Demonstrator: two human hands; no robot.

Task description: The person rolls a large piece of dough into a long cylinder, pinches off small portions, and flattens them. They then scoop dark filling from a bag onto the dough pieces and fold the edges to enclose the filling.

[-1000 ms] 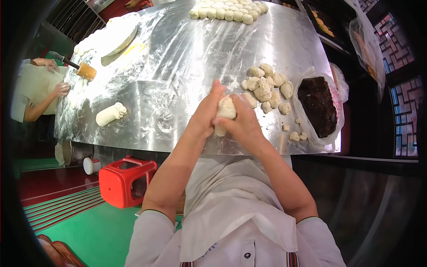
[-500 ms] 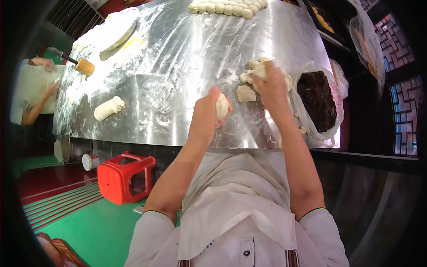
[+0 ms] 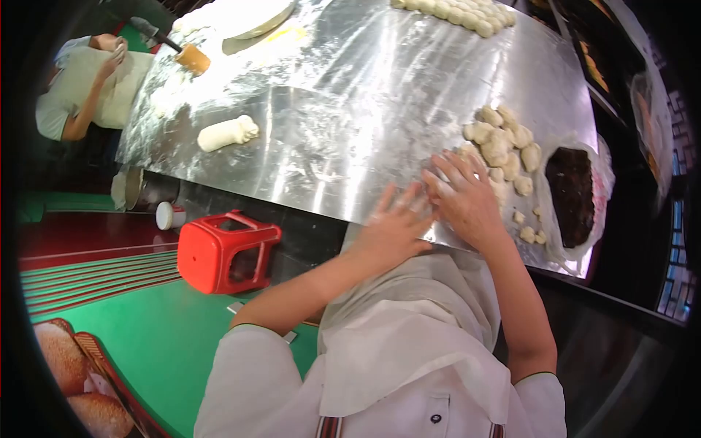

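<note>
My left hand (image 3: 398, 225) lies over the front edge of the steel table with its fingers stretched and spread, holding nothing I can see. Beside it, my right hand (image 3: 467, 198) is open too, its bent fingers apart and reaching over a dough piece that it mostly covers. Just beyond the right fingertips sits a heap of pale dough pieces (image 3: 498, 144). A few small dough scraps (image 3: 529, 234) are scattered to the right of that hand. Further right, a plastic bag (image 3: 553, 237) is folded open around a dark filling block (image 3: 572, 191).
A dough log (image 3: 228, 133) rests on the floured steel table (image 3: 314, 160). Rows of dough balls (image 3: 456, 13) stand at the far edge. A wooden-headed tool (image 3: 193, 58) lies at the left, near another person (image 3: 98, 87). A red stool (image 3: 226, 252) is below the table.
The view has shifted and tilted. My left hand no longer holds the dough piece and has opened near the table edge. My right hand has come back from the dough heap towards it.
</note>
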